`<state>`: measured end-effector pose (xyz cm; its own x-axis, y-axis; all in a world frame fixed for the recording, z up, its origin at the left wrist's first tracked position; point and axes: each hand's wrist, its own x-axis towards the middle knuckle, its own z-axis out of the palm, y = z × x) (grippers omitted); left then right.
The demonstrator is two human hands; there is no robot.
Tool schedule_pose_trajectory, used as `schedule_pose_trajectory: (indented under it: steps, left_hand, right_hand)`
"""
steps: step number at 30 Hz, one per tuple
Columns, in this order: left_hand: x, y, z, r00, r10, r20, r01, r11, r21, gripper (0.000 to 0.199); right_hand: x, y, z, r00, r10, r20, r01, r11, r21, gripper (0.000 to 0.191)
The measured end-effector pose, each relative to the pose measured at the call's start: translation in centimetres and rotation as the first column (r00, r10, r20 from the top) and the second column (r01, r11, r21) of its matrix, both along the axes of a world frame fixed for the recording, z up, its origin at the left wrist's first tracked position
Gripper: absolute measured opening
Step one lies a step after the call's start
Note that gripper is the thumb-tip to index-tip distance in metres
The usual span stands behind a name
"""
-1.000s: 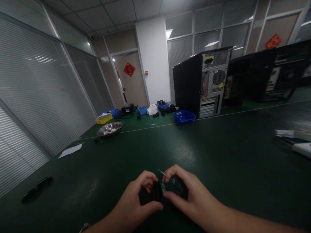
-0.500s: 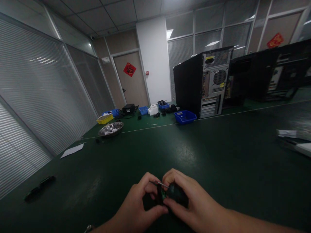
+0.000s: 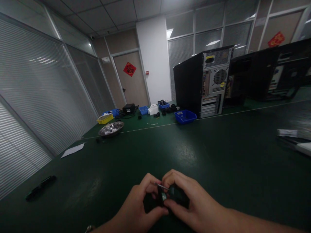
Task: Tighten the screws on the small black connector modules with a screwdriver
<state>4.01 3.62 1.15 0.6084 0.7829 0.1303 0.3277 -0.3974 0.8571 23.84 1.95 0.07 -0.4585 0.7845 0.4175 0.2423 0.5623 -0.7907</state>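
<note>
Closer together than a second before, the left hand (image 3: 137, 201) and right hand (image 3: 198, 198) had met at the fingertips above the near part of the table (image 3: 126, 161), and the shaft of the screwdriver (image 3: 178, 194) had dropped to lie across the left fingertips. Its dark handle sat in the right palm, gripped by that hand, while the thin metal shaft pointed left. Just below the shaft, between the two hands, was the board (image 3: 164, 196), small and green, by the right thumb and against a dark part (image 3: 159, 193) that the left fingers curved around; whether the left hand pinched it firmly could not be told, since shadow and the fingers hid most of it. Off to the left a dark, slim object (image 3: 40, 187) lay on the table, with the paper (image 3: 73, 150) farther back and the dish (image 3: 111, 129), shiny metal, beyond that. Behind the dish came the yellow tray (image 3: 105, 119) and the black box (image 3: 129, 108). Toward the middle of the far side stood the white device (image 3: 153, 110), beside a small blue bin (image 3: 143, 110), and the blue tray (image 3: 185, 117) sat in front of the computer case (image 3: 189, 85), which stood upright
</note>
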Motion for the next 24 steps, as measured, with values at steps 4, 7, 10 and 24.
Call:
schedule_pose_trajectory:
  steps: [4, 7, 10, 24]
  left_hand:
    - [-0.4, 0.1, -0.3, 0.996, -0.040, 0.081, 0.046, 0.997, -0.067, 0.034]
    - [-0.7, 0.2, -0.8, 0.988, -0.049, 0.146, 0.072, 0.985, -0.154, 0.030]
    - [-0.6, 0.3, -1.2, 0.974, -0.038, 0.224, 0.100, 0.957, -0.271, 0.034]
    - [-2.5, 4.1, -0.2, 0.825, 0.445, 0.350, -0.336, 0.882, -0.329, 0.036]
  right_hand:
    - [-0.1, -0.1, 0.4, 0.999, 0.026, -0.022, -0.025, 1.000, 0.012, 0.026]
    - [-0.2, -0.2, 0.6, 0.999, 0.029, -0.030, -0.028, 0.999, 0.016, 0.023]
    - [-0.2, -0.1, 0.3, 1.000, 0.014, -0.022, -0.013, 1.000, 0.009, 0.020]
    - [0.2, 0.5, 0.4, 0.993, -0.085, -0.077, 0.085, 0.996, -0.007, 0.019]
